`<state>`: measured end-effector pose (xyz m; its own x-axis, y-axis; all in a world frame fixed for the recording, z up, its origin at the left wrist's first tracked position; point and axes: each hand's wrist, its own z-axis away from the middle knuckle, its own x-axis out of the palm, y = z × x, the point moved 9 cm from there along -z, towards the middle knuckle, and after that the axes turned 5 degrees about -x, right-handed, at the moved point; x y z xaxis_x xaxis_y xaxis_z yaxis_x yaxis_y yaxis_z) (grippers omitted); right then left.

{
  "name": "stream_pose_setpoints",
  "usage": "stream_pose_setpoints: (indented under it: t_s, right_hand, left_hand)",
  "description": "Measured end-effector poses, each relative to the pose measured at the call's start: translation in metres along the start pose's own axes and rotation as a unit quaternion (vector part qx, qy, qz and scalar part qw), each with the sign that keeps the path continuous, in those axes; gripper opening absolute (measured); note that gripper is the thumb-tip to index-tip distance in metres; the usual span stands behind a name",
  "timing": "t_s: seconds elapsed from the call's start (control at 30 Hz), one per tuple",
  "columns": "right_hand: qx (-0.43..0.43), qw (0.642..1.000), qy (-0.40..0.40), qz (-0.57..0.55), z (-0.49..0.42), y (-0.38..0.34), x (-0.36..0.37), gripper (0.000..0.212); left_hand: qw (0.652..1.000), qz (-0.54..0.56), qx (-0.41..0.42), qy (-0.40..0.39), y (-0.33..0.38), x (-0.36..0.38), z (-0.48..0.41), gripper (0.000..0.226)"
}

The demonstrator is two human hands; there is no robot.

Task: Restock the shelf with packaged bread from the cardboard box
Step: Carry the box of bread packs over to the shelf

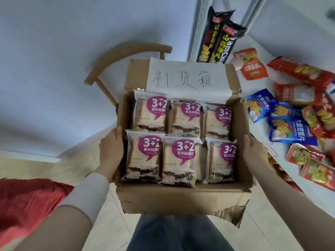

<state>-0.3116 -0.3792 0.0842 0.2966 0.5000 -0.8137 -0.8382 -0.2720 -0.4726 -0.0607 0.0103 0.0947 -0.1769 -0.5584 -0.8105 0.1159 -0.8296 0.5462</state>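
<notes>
I hold an open cardboard box point(183, 198) in front of me, over my legs. My left hand point(111, 147) grips its left wall and my right hand point(254, 151) grips its right wall. Inside lie several packaged breads point(178, 160) in two rows, each in a clear wrapper with a purple "3+2" bubble. A white paper sheet with handwritten characters point(183, 80) is stuck on the far flap. The white shelf point(282, 84) is at the right, beside the box.
The shelf carries red and blue snack bags point(288, 127) and two tall black chip packs point(219, 38) that stand at its back. A wooden chair point(116, 64) stands behind the box. A red cloth point(27, 201) lies at the lower left on the light floor.
</notes>
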Motion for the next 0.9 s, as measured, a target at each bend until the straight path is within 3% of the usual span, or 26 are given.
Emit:
stream_pose_setpoints:
  t_s: [0.2,0.37,0.5,0.67,0.9]
  right_hand:
    - [0.09,0.99,0.079,-0.069,0.064,0.122,-0.069,0.043]
    - [0.194,0.959,0.173,-0.112,0.139,0.225,-0.112,0.04]
    - [0.27,0.913,0.266,-0.15,0.214,0.301,-0.13,0.033]
    - [0.366,0.853,0.31,-0.207,0.307,0.379,-0.13,0.04]
    - [0.503,0.737,0.384,-0.236,0.44,0.481,-0.121,0.039]
  left_hand:
    - [0.991,-0.006,0.114,-0.066,0.081,0.057,0.062,0.043]
    - [0.955,-0.026,0.259,-0.145,0.162,0.118,0.121,0.049]
    - [0.905,-0.06,0.358,-0.221,0.218,0.174,0.183,0.049]
    - [0.845,-0.072,0.44,-0.296,0.269,0.233,0.288,0.048]
    - [0.74,-0.11,0.556,-0.363,0.314,0.317,0.472,0.044]
